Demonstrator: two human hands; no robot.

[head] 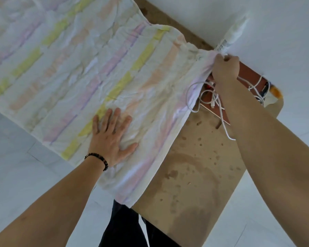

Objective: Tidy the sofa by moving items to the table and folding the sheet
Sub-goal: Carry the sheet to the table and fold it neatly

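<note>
A white sheet (75, 65) with pale yellow, pink and peach stripes lies spread over the wooden table (189, 175) and hangs past its left edge. My left hand (112, 138) presses flat on the sheet near its front edge, fingers spread. My right hand (225, 70) pinches the sheet's far right corner, bunching the cloth. Under that arm lie a reddish-brown flat item (250, 77) and a tangled white cable (216, 102) on the table.
The tabletop is stained with dark spots and rings. An orange-tipped object (275, 91) and a dark item sit at the table's far right corner. White tiled floor (16, 166) surrounds the table. My dark trousers (125, 227) show below the front edge.
</note>
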